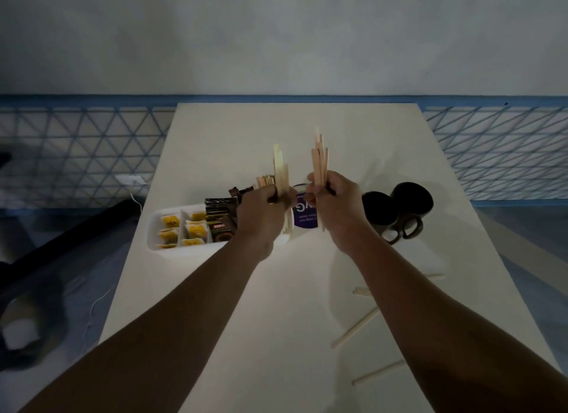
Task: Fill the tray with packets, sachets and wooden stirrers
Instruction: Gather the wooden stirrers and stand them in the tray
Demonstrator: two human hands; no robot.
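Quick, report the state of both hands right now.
Left hand: grips a bundle of wooden stirrers.
Right hand: grips a second bundle of stirrers.

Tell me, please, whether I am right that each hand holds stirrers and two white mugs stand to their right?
Not quite: the head view shows the two mugs are black, not white. The left hand and right hand do each hold stirrers, with the mugs to their right.

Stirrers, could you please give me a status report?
Left hand, right hand each grip stirrers. Tray holds packets. Loose sticks lie on table.
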